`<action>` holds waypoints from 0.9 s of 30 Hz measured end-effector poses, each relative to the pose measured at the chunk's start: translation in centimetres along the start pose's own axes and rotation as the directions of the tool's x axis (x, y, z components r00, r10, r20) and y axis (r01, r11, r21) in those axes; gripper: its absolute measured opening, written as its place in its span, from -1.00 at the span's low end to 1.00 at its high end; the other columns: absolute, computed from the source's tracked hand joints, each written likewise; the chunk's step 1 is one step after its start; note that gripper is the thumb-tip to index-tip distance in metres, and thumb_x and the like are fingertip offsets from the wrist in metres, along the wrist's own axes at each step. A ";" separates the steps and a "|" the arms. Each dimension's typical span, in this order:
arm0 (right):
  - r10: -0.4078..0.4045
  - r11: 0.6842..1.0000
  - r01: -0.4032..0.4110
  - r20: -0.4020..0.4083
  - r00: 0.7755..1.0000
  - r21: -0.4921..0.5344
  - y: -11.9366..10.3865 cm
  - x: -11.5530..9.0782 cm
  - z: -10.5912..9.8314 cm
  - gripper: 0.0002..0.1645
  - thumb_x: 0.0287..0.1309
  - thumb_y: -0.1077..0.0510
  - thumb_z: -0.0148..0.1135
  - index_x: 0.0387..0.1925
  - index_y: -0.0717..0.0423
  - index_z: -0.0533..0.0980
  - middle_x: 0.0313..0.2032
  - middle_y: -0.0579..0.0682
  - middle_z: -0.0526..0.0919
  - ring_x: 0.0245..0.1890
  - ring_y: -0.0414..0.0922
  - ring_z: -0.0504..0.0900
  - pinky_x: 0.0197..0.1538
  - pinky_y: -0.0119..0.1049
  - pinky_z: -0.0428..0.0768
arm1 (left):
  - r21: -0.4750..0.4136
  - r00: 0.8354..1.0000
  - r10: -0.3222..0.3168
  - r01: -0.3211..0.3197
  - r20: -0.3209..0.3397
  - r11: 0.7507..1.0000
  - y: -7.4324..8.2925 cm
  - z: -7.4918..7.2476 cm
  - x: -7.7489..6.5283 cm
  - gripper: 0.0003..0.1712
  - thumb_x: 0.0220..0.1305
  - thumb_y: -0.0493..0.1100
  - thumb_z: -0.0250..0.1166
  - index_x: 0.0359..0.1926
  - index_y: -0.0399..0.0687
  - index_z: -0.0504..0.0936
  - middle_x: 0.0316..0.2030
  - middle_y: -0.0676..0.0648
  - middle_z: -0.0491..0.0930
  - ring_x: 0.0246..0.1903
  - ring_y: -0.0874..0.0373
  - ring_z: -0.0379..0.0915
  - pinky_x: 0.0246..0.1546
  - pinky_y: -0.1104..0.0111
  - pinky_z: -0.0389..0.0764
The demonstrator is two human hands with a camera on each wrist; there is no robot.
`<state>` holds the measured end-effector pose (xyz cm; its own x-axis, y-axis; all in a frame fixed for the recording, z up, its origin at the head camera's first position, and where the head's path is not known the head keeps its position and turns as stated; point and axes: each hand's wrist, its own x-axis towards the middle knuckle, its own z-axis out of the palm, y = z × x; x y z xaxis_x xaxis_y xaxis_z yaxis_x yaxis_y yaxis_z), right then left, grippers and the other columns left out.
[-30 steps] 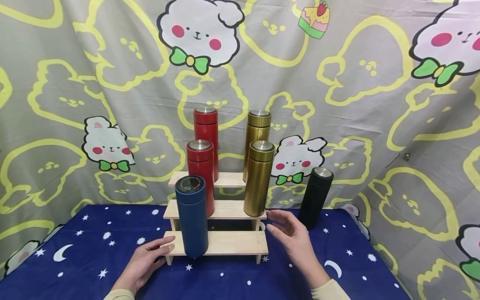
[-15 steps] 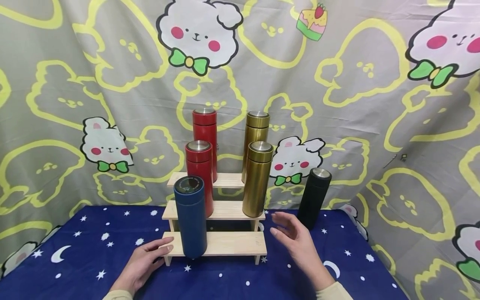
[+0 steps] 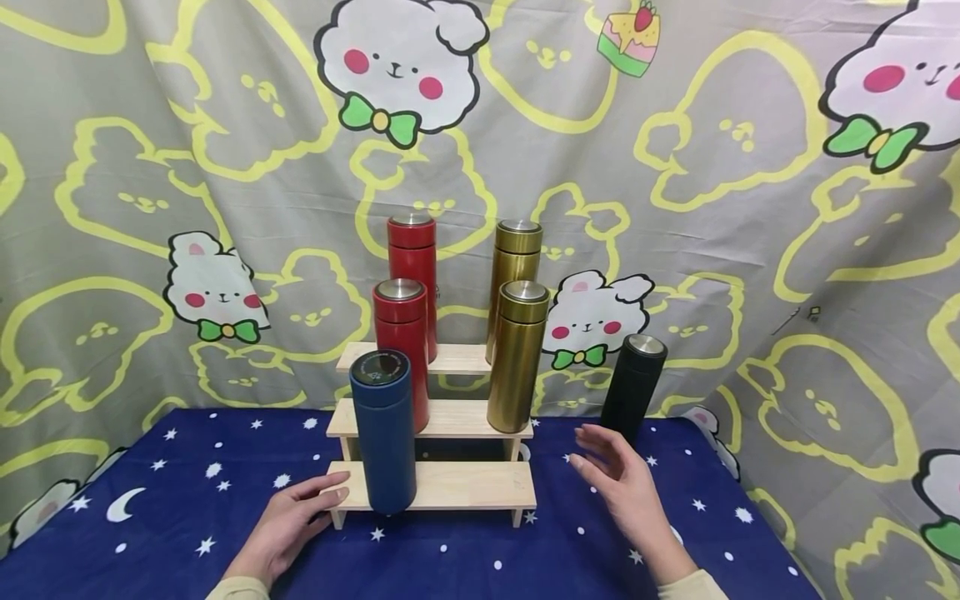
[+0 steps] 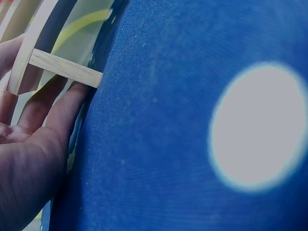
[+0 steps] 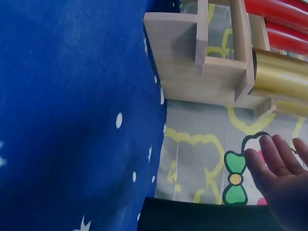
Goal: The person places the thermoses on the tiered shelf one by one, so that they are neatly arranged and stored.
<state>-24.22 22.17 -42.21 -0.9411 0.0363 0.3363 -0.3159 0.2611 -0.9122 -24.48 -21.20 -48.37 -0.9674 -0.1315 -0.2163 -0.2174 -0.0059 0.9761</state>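
A stepped wooden display stand (image 3: 472,485) carries the flasks. At the left end of its lowest step, my left hand (image 3: 288,521) grips the board; in the left wrist view its fingers (image 4: 62,108) lie on both sides of it. A blue vacuum flask (image 3: 384,442) stands upright on that step, right of this hand. My right hand (image 3: 626,492) is off the stand, fingers relaxed and nothing held. Just behind it a black vacuum flask (image 3: 633,387) stands on the cloth, its base hidden by the hand. The right wrist view shows the black flask (image 5: 207,216) beside my fingers, apparently untouched.
On the middle step stand a red flask (image 3: 401,333) and a gold flask (image 3: 517,358). Behind them, another red flask (image 3: 412,250) and gold flask (image 3: 517,242) occupy the top step. A starry blue cloth (image 3: 442,575) covers the table; a patterned curtain (image 3: 480,167) hangs behind.
My right hand has moved right, from beside the stand's middle step to in front of the black flask. The left hand and the flasks have stayed put.
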 end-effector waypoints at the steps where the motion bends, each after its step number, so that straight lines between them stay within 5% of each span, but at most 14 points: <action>1: 0.000 1.000 0.000 -0.003 1.000 0.000 0.1 0.0 -0.1 -0.41 0.20 0.18 0.38 0.22 0.21 0.40 0.13 0.16 0.53 0.14 0.03 0.50 0.15 -0.27 0.52 | 0.000 1.000 -0.002 0.002 -0.002 1.000 0.0 0.0 0.0 -0.53 0.17 -0.13 0.47 0.08 -0.23 0.67 0.29 -0.30 0.35 0.02 0.08 0.46 0.07 0.02 0.53; 17: 0.062 0.994 -0.067 -0.064 0.996 -0.085 1.3 0.1 -1.7 -0.28 0.22 0.10 0.37 0.33 0.23 0.31 0.22 0.17 0.48 0.22 0.00 0.43 0.17 -0.44 0.44 | -0.002 1.000 -0.003 0.003 -0.001 1.000 0.0 0.0 0.0 -0.50 0.16 -0.12 0.47 0.11 -0.23 0.66 0.30 -0.31 0.33 0.05 0.05 0.43 0.07 0.02 0.53; 27: 0.096 0.974 -0.135 -0.209 0.973 -0.183 1.1 0.6 -2.6 -0.31 0.22 0.07 0.38 0.28 0.27 0.36 0.23 0.23 0.45 0.24 0.08 0.41 0.23 0.00 0.41 | 0.002 1.000 -0.010 0.010 -0.008 1.000 0.0 0.0 0.1 -0.49 0.15 -0.11 0.48 0.11 -0.22 0.66 0.31 -0.30 0.33 0.06 0.04 0.44 0.08 -0.01 0.52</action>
<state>-24.79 25.01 -42.39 -0.9209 0.2615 0.2890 -0.1588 0.4255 -0.8909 -24.57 -21.24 -48.41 -0.9640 -0.1398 -0.2263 -0.2277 -0.0056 0.9737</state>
